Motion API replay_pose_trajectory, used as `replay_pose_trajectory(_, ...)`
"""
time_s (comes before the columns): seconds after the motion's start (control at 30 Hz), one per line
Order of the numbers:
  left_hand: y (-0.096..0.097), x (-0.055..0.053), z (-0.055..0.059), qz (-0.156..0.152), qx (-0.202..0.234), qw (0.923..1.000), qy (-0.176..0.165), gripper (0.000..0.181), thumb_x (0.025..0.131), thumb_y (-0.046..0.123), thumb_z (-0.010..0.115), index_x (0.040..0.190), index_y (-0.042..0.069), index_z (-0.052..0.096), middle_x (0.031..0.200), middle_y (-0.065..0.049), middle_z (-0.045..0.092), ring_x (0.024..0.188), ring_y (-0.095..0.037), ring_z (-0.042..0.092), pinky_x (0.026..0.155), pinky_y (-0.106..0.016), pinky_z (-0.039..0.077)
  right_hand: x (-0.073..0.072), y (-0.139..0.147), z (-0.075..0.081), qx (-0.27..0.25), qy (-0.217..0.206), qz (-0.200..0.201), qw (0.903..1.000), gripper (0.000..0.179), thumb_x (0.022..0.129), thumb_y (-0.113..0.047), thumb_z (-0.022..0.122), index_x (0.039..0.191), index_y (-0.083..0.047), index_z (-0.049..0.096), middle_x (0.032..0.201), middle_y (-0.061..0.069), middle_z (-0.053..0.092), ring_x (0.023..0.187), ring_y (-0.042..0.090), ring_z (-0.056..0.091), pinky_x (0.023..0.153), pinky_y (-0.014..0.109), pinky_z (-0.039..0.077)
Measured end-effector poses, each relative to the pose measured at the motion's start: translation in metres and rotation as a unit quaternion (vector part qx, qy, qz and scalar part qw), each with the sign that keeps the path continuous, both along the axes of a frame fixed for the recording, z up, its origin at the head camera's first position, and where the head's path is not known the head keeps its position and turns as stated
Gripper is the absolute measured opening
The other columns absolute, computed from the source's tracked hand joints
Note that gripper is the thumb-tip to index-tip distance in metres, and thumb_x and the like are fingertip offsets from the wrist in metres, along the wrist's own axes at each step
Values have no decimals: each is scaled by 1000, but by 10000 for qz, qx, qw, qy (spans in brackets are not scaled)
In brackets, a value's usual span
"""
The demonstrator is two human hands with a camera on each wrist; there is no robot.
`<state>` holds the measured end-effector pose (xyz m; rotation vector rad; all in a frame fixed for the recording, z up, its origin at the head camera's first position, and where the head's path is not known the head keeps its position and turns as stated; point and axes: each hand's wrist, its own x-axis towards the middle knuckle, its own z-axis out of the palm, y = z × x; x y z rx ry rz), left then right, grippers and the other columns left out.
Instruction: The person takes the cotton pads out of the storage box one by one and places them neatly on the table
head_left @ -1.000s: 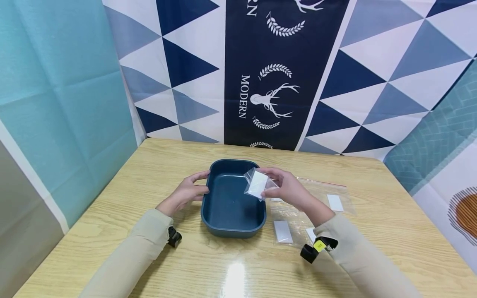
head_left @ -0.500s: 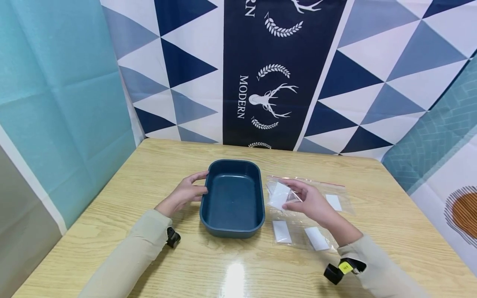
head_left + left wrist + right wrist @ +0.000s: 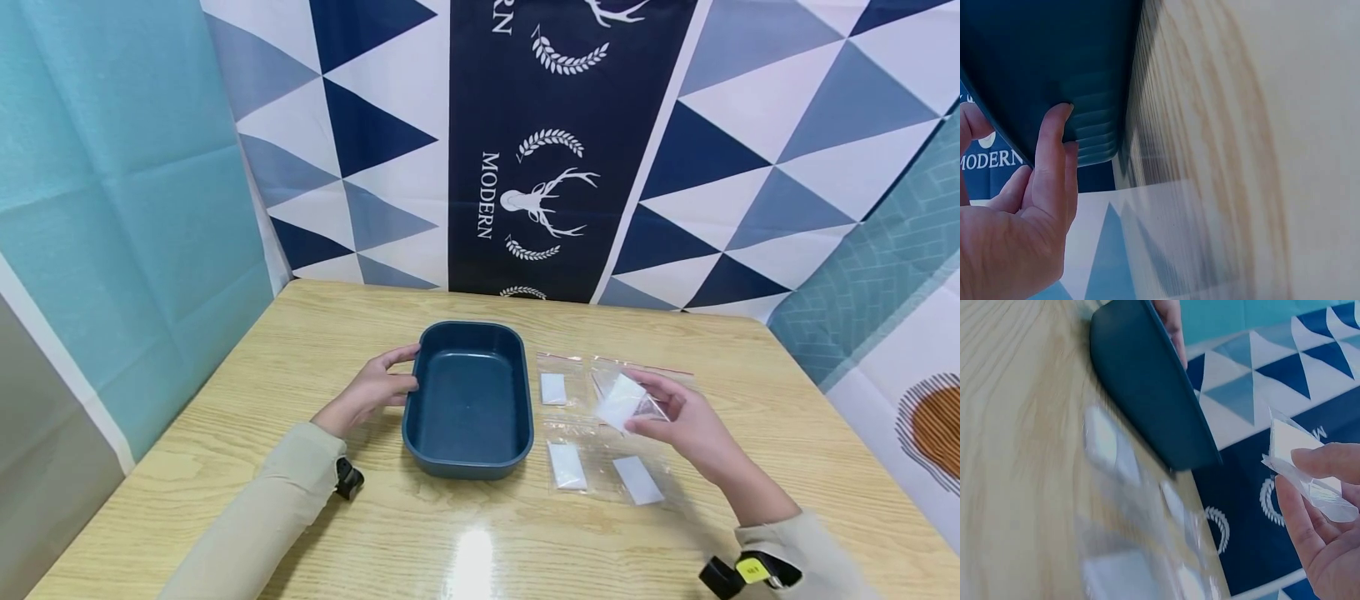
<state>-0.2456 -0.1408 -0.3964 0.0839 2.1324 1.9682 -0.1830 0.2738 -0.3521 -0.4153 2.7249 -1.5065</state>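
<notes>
My left hand (image 3: 372, 385) rests at the left side of a dark blue rectangular bin (image 3: 468, 408). In the left wrist view its extended fingers (image 3: 1051, 153) touch the bin's outer wall. Held between thumb and fingers of my right hand (image 3: 693, 425) is a small clear plastic bag with a flat white rectangle (image 3: 1288, 442) inside, tilted above the table. Below and left of that hand lie clear zip bags with white rectangles: one at the back (image 3: 553, 389) and two in front, left (image 3: 567, 467) and right (image 3: 637, 480). Another clear bag (image 3: 609, 367) is partly hidden behind the right hand.
The bin stands in the middle of a light wood table (image 3: 360, 533), just left of the bags. A patterned cloth (image 3: 390, 183) hangs behind the table's back edge, with a turquoise cloth (image 3: 135, 208) along the left side.
My right hand has carried the small bag from over the bin's right rim rightwards, across the bags on the table. The left hand has stayed at the bin's side.
</notes>
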Motion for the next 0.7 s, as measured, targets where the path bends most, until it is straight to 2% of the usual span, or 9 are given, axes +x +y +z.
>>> replay_pose_trajectory(0.2, 0, -2, -1, 63, 6, 10000, -49, 68, 82, -4, 56, 144, 13, 35, 144, -10, 32, 102, -32, 58, 80, -40, 52, 7, 22, -7, 115, 147, -210, 9996, 68, 79, -13, 74, 137, 0, 42, 132, 20, 45, 94, -2, 52, 73, 19, 50)
replay_pose_trajectory(0.27, 0, -2, -2, 53, 0, 10000, -44, 68, 82, -4, 56, 144, 13, 35, 144, -10, 32, 103, -32, 58, 80, -40, 52, 9, 30, -10, 127, 246, -208, 9994, 67, 79, -12, 74, 137, 0, 43, 129, 11, 50, 93, -3, 53, 72, 19, 51)
replay_pose_trajectory(0.33, 0, -2, -2, 25, -2, 10000, -21, 68, 82, -5, 56, 145, 13, 34, 145, -11, 31, 103, -33, 58, 81, -40, 52, 10, 37, -13, 115, 363, -161, 9991, 66, 78, -10, 74, 136, 0, 44, 126, -4, 52, 95, -5, 53, 73, 18, 50)
replay_pose_trajectory(0.47, 0, -3, -3, 15, -21, 10000, -18, 68, 83, -4, 55, 145, 13, 34, 145, -11, 31, 104, -33, 57, 82, -41, 51, 11, 53, -20, 183, 598, 35, 9980, 63, 78, -6, 74, 134, 0, 46, 119, -26, 49, 97, -8, 51, 75, 12, 47)
replay_pose_trajectory(0.57, 0, -3, -3, 27, -28, 10000, -46, 67, 84, -4, 55, 145, 13, 34, 145, -11, 31, 105, -33, 57, 83, -40, 51, 13, 66, -25, 332, 709, 152, 9968, 62, 78, -4, 73, 134, -1, 47, 120, -29, 47, 98, -9, 49, 76, 8, 43)
replay_pose_trajectory(0.7, 0, -2, -1, 21, -14, 10000, -52, 67, 84, -4, 55, 145, 13, 35, 145, -11, 31, 105, -33, 57, 82, -40, 52, 14, 83, -29, 350, 700, 301, 9965, 62, 78, -1, 71, 135, -1, 47, 122, -29, 47, 96, -6, 52, 74, 11, 46)
